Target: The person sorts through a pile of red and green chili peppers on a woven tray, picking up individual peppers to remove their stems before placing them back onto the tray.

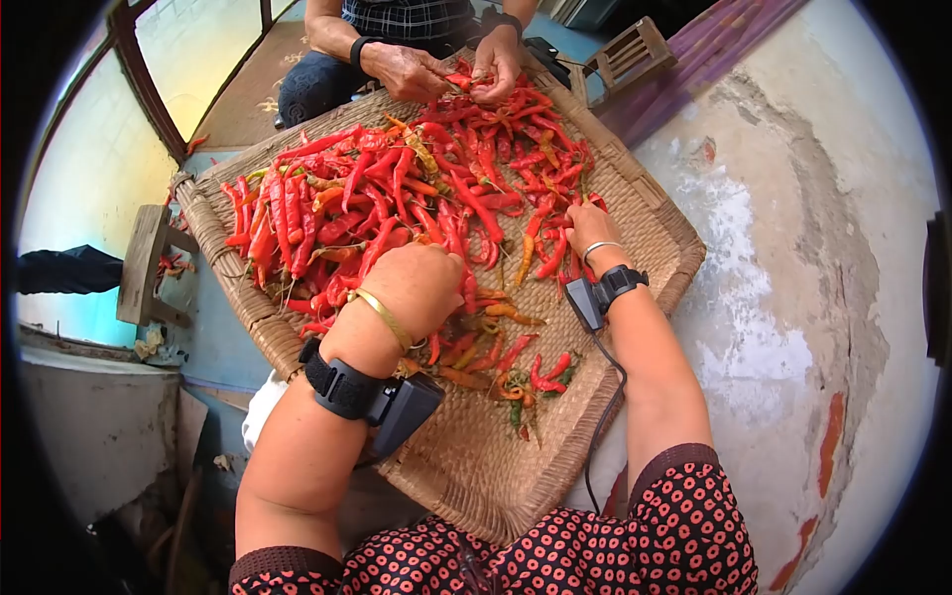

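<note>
A wide woven basket tray (501, 486) holds a large heap of red chili peppers (377, 188), with some orange and greenish ones among them. My left hand (418, 286), with a gold bangle at the wrist, is curled over the near side of the heap. Its fingertips are hidden, so what they grip cannot be made out. Towards the tray's right side, my right hand (593, 234) has its fingers closed at the stem end of a red chili pepper (553, 256). A few loose peppers (550, 375) lie nearer to me on the weave.
Across the tray, another person's two hands (448, 74) handle a red pepper. Small wooden stools stand at the left (149, 263) and upper right (635, 59). A worn plaster wall (754, 288) runs along the right. A cable (607, 421) hangs from my right wrist device.
</note>
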A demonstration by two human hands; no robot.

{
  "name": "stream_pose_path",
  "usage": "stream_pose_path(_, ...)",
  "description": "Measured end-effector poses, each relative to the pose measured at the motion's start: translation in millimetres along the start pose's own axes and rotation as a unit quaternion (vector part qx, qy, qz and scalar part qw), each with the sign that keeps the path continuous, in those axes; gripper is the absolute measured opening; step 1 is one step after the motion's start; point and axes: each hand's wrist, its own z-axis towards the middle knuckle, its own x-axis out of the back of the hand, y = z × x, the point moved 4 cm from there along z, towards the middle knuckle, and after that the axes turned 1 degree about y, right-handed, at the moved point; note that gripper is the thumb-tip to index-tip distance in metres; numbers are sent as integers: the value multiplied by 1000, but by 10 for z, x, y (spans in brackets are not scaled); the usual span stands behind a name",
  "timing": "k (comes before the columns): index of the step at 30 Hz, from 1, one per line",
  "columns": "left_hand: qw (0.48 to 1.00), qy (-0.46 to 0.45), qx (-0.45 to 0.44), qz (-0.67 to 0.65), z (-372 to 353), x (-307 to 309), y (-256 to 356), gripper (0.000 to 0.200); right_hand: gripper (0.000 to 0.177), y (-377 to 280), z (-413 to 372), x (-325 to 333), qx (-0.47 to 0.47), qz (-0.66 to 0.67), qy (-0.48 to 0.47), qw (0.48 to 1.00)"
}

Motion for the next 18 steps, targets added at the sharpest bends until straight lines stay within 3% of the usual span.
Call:
stream_pose_path(2, 1000, -3, 0, 2, 1, -3, 1, 25, 18, 28, -13, 10, 13, -35, -20, 999)
stream_pose_path(6, 1000, -21, 3, 1, 2, 19, 22, 24, 20, 50, -72, 52, 24, -62, -78, 995)
stream_pose_path(13, 1000, -5, -1, 3, 0, -12, -2, 25, 18, 26, -12, 454, -58, -54, -108, 991)
stream_pose_path(15, 1000, -16, 2, -7, -2, 9, 13, 25, 20, -25, 96, 570, 35, 40, -56, 997)
stream_pose_path(16, 1000, -16, 2, -8, 3, 7, 13, 25, 20, -38, 125, 590, 35, 39, -56, 997)
stream_pose_path(17, 1000, -14, 2, -2, 2, 3, 10, 25, 22, -92, 142, 617, 28, 254, -49, 966)
stream_pose_path(18, 1000, -12, 3, 3, 0, -1, 7, 25, 25, -144, 147, 638, 19, 457, -40, 888)
